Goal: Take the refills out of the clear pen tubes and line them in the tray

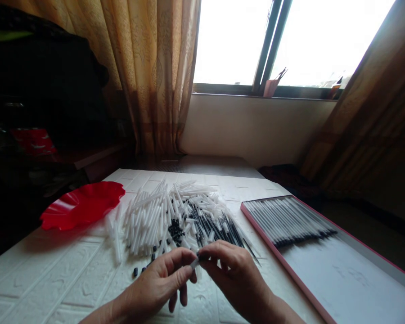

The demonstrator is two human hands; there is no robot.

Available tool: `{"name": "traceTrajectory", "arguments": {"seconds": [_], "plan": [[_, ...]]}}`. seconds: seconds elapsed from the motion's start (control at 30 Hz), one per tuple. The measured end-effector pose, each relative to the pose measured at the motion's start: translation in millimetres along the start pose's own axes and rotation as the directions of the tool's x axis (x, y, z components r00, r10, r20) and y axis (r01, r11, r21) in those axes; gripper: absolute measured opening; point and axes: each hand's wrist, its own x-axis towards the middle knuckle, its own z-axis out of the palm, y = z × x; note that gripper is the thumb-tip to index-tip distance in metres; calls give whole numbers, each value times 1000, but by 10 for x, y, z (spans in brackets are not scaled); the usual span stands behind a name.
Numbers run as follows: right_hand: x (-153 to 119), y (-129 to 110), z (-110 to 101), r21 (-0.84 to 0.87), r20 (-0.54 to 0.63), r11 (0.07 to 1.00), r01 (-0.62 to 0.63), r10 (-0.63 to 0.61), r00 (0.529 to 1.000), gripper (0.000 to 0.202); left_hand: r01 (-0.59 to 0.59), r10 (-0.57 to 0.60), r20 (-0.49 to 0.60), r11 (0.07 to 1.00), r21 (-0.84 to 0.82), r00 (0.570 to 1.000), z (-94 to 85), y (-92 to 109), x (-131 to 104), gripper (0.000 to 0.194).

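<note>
My left hand (170,274) pinches a short translucent white tube (194,263) between thumb and fingers. At the tube's other end, my right hand (222,263) closes its fingertips on a small dark piece (199,256). Just beyond my hands lies a wide heap of translucent white tubes (148,218). Thin black rods (216,227) lie on its right part, and small black pieces (176,230) are clustered at its middle. A few loose black caps (135,272) rest near my left hand.
A red wavy-edged dish (83,204) sits at the left of the white brick-patterned table surface (64,274). On the right, a pink-rimmed tray (280,256) holds a row of assembled pen-like sticks (290,218) at its far end. Curtains and a window stand behind.
</note>
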Motion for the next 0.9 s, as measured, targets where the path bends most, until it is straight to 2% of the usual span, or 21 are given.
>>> {"name": "traceTrajectory", "arguments": {"seconds": [0.2,0.3,0.5,0.73,0.9], "plan": [[-14,11,-7,36,27,999,-15,14,1000,13,31,-30,-35,999,22,999,2,1,-11,64],[-15,16,-13,33,36,999,16,-17,999,13,42,-40,-42,999,33,998,2,11,-14,65],[-21,11,-23,-18,55,994,106,-105,993,18,41,-39,-31,997,59,999,5,26,-2,65],[4,-14,-70,-58,125,992,113,-105,987,19,42,-39,-25,994,105,999,-20,40,-18,66],[7,-12,-90,-133,176,982,138,-114,978,16,-9,6,25,988,154,1000,-31,46,10,60]]}}
